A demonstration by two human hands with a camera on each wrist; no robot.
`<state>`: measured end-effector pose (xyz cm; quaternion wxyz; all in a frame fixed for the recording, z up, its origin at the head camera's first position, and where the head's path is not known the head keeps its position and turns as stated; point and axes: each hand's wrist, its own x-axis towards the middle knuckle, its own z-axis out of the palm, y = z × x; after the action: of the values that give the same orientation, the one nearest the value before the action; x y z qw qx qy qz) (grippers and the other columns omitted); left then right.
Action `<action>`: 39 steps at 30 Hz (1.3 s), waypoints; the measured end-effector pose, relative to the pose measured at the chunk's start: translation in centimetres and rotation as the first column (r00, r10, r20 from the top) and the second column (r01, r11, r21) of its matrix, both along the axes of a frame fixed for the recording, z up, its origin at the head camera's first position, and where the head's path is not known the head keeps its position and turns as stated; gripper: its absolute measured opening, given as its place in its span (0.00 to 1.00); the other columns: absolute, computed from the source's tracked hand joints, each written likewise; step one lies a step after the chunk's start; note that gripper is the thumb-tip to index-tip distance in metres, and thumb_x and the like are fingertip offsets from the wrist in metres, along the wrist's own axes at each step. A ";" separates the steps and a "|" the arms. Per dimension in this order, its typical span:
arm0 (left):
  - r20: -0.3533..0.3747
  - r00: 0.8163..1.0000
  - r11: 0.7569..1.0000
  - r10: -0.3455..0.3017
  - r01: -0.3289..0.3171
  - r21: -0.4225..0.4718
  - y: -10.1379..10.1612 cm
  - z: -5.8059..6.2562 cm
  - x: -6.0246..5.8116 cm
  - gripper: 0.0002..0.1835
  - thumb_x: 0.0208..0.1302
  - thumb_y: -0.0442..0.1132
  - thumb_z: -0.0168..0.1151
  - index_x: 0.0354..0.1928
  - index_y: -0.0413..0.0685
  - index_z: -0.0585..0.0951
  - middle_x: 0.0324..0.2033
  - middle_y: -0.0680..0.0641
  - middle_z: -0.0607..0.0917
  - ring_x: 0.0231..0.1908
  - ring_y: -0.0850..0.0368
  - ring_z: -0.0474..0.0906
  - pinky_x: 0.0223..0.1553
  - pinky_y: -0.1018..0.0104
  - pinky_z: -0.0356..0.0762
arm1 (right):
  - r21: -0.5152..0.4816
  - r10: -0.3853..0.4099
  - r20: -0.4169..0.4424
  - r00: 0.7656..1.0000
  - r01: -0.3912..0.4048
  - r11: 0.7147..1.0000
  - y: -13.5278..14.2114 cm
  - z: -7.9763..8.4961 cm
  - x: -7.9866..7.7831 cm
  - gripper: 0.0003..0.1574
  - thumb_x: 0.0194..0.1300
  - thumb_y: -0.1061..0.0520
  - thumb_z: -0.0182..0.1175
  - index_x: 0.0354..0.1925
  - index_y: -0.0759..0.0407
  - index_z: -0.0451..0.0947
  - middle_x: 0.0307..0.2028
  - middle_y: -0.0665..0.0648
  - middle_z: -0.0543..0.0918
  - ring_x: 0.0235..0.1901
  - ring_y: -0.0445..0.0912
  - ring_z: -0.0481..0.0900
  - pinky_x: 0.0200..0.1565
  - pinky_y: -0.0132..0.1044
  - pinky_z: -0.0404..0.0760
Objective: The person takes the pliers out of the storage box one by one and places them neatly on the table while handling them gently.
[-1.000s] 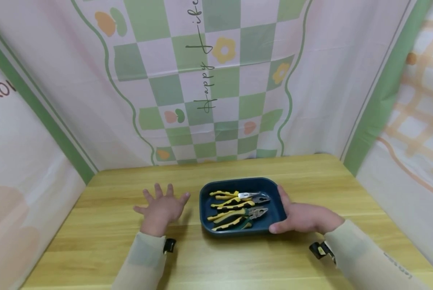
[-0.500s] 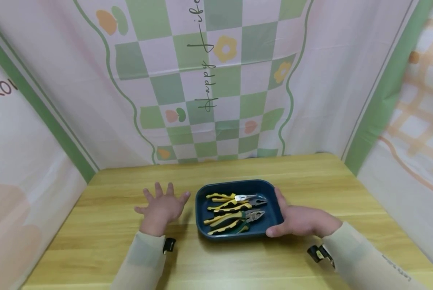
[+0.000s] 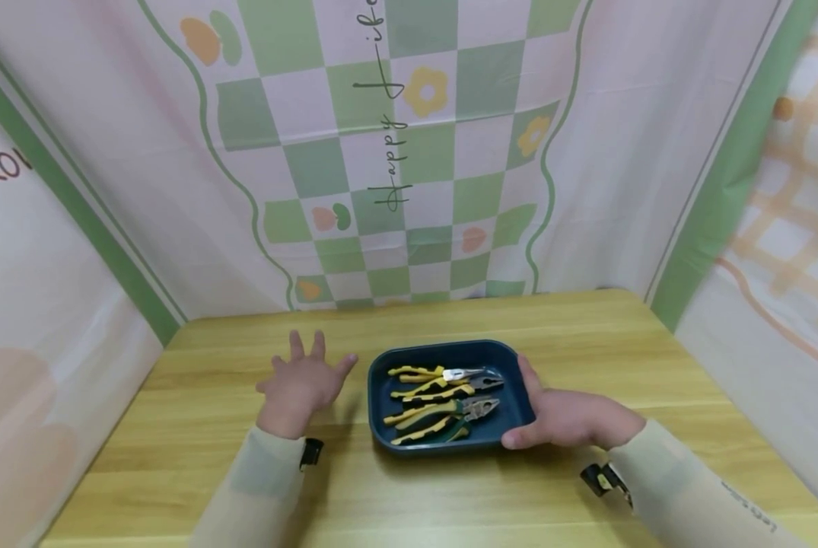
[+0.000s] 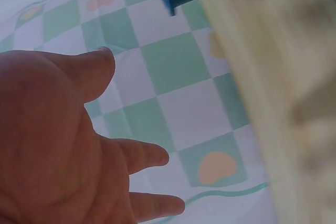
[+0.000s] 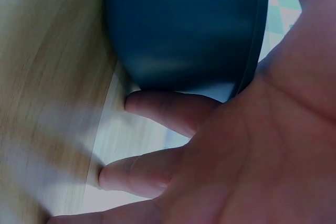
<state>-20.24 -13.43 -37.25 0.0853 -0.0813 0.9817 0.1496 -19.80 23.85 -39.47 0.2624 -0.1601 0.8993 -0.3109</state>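
Observation:
A dark blue rectangular tray (image 3: 450,450) stands on the wooden table with three pairs of pliers inside. At the far side lie yellow-handled needle-nose pliers (image 3: 462,374). In the middle are black-and-yellow pliers (image 3: 492,382) with dark jaws, and nearest are green-and-yellow combination pliers (image 3: 479,409). My right hand (image 3: 573,417) grips the tray's right end, thumb at the near corner and index finger along the far one. In the right wrist view, the index finger lies against the tray wall (image 5: 178,35), other fingers splayed. Left of the tray, my left hand (image 3: 302,388) is spread and holds nothing.
The wooden table (image 3: 409,502) reaches back to a hanging checked cloth (image 3: 409,152). Printed cloths also close off the left (image 3: 39,266) and right (image 3: 778,190) sides. Each sleeved wrist carries a small black camera, such as the right one (image 3: 603,479).
The tray has slid slightly left, towards the left hand, with the right hand on it, then stopped. Lately my left hand has tilted, its fingers shifting a little.

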 end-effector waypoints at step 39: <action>0.124 0.792 0.797 -0.598 0.604 -0.011 7.7 3.0 -1.4 0.30 0.65 0.52 0.68 0.66 0.49 0.76 0.61 0.51 0.78 0.60 0.51 0.74 0.59 0.55 0.71 | 0.035 -0.001 0.003 1.000 0.001 0.999 0.0 0.0 -0.1 0.86 0.57 0.35 0.72 0.73 0.66 0.13 0.70 0.84 0.41 0.54 0.59 0.73 0.63 0.61 0.59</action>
<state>-21.60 -5.69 -34.24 0.1822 0.2240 0.9536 0.0856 -19.95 23.90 -39.48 0.2663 -0.1547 0.9044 -0.2954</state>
